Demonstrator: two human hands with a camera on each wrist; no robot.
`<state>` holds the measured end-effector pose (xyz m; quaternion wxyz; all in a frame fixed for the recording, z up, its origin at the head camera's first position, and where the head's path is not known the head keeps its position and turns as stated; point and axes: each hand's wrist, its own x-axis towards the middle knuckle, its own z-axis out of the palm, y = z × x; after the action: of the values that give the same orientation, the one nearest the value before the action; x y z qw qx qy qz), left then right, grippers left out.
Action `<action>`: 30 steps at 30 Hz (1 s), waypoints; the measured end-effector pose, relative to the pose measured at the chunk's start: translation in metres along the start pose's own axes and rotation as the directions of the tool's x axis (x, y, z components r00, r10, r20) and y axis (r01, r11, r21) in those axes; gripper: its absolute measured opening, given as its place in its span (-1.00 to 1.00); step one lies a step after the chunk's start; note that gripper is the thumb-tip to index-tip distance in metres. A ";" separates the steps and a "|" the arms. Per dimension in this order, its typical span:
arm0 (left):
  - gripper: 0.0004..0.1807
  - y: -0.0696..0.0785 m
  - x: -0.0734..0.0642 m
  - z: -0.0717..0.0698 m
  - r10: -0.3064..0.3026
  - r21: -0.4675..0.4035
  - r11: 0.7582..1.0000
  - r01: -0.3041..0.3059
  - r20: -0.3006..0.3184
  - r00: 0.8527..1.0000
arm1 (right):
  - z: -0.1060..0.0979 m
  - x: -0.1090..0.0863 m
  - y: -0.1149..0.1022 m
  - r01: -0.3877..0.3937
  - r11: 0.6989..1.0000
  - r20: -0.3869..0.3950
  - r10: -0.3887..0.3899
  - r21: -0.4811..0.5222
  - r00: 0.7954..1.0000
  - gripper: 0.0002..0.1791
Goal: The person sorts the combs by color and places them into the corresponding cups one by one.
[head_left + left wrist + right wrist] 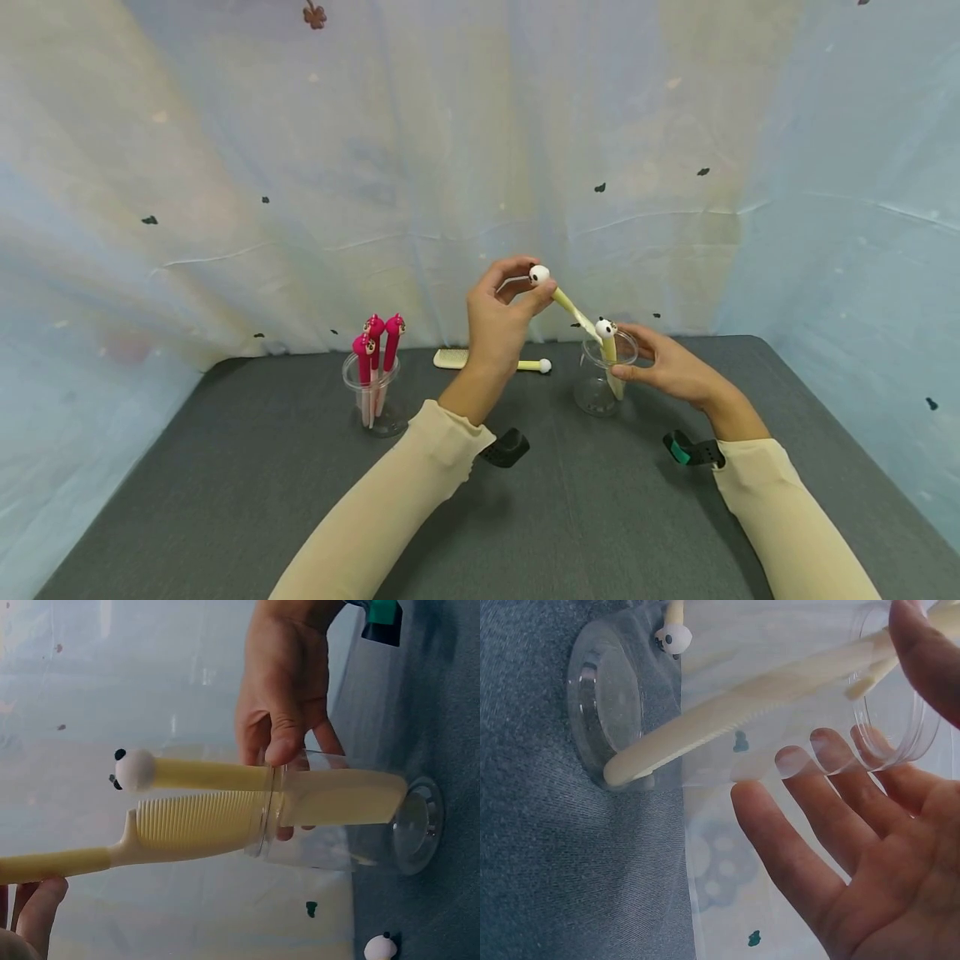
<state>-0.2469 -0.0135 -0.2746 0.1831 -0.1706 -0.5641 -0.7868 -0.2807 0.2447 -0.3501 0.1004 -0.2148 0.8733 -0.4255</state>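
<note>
In the head view my left hand pinches a yellow comb by its handle, close to its panda-head end. The comb slants down to the right, and its toothed end has entered the mouth of a clear plastic jar. My right hand holds this jar near the rim, thumb on one side and fingers on the other, while its base stands on the table. Inside the jar leans a second yellow comb, its panda head above the rim and its toothed end near the bottom.
A third yellow comb lies at the back of the grey table, partly hidden behind my left hand. To the left stands another clear jar with several bright pink animal-head handles. A pale patterned curtain hangs behind.
</note>
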 end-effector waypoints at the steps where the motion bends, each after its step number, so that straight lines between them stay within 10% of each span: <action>1: -0.66 -0.001 0.000 0.000 -0.002 0.000 1.000 0.002 0.002 1.000 | 0.000 0.000 0.000 -0.002 1.000 -0.001 0.002 0.004 1.000 -0.13; 22: -0.61 0.017 -0.002 0.002 0.066 0.231 0.969 -0.086 0.095 0.993 | 0.000 -0.002 0.001 0.007 1.000 0.001 -0.007 0.007 1.000 -0.16; 30: -0.62 0.013 -0.003 0.002 0.041 0.168 0.984 -0.054 0.080 0.996 | 0.000 -0.001 0.000 0.004 1.000 0.003 -0.004 0.010 1.000 -0.12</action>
<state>-0.2379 -0.0150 -0.2643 0.1940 -0.1979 -0.6314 -0.7242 -0.2795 0.2449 -0.3502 0.1020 -0.2169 0.8705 -0.4299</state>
